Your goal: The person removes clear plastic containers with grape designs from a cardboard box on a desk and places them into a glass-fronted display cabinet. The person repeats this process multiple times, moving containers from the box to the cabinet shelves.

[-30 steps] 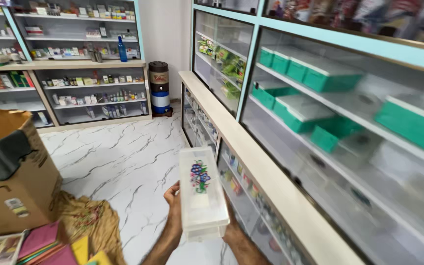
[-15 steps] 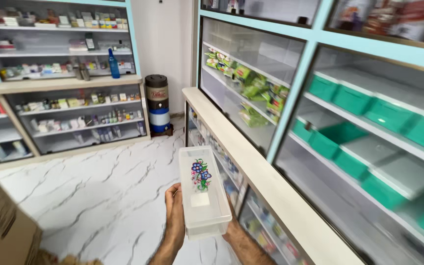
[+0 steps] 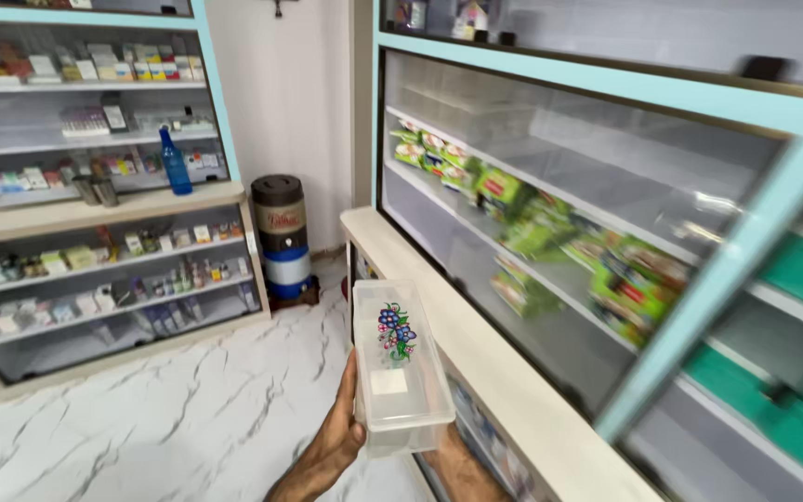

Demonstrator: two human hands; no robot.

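clear plastic box with a flower sticker on its lid, held level low in the middle of the view, just left of the wooden counter. left hand cups its left side with fingers pressed together along the wall, right hand sits under the near right corner, finger state can't tell. glass cabinet with green packets on the right, water jug on the marble floor beyond

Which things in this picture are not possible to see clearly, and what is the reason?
Head view:
- Right hand: mostly hidden under the clear plastic box; grip unclear.
- Left hand: forearm cut off by the bottom edge.
- Box contents: the frosted lid hides them.
- Green packets: blurred behind the cabinet glass.
- Small items on the far shelves: too small to identify.
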